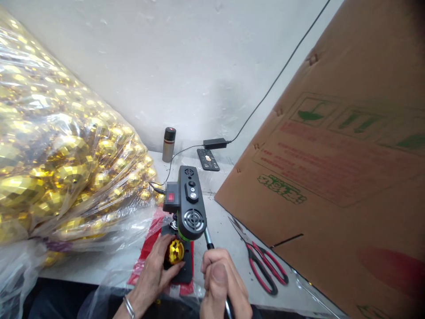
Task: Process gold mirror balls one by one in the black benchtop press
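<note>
My left hand (pixel 159 263) has its thumb and fingers around a shiny gold faceted ball (pixel 176 252), which sits on the black base (pixel 186 272) of a small bench machine. The machine's black head (pixel 191 201), with round vents and several buttons, stands over the base. Its working end is hidden beneath the head. A lever (pixel 208 238) with a metal shaft and dark grip comes out at the machine's right side, and my right hand (pixel 223 283) is wrapped around that grip. Red plastic (pixel 146 254) lies under the base.
At left, a big clear bag (pixel 73 168) bulges with gold balls. Red-handled scissors (pixel 262 261) lie at right, beside a large cardboard box (pixel 332 168). Behind the machine are a dark-capped bottle (pixel 168 145), a phone (pixel 208 159) and a power adapter (pixel 215 143) with its cord.
</note>
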Demonstrator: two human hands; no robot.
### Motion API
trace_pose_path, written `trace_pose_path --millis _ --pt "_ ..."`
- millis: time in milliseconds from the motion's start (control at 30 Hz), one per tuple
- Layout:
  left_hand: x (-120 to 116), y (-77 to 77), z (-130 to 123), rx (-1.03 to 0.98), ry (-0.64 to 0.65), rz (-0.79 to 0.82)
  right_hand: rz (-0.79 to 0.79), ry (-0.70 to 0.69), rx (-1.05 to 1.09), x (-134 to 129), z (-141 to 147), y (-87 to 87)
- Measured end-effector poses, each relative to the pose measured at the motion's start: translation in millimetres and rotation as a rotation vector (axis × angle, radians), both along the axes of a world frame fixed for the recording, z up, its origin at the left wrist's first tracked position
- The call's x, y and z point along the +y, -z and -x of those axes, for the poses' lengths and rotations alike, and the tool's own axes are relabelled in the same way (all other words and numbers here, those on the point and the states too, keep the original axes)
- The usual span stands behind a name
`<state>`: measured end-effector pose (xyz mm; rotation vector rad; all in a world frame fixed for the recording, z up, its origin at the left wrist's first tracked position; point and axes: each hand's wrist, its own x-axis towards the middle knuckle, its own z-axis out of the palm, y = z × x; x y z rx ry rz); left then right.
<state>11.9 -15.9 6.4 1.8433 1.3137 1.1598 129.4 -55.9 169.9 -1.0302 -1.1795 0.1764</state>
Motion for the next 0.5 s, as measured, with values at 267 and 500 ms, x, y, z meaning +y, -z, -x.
trace_pose_path --millis 267,500 --pt "16.4 -7.5 -11.5 0.135 -0.018 0.05 -0.002 0.008 0.006 0.5 2.0 -3.1" --pt "16.4 -7.7 -10.4 0.119 0.013 0.099 -0.007 0.163 -0.04 0.5 10.5 24.5"
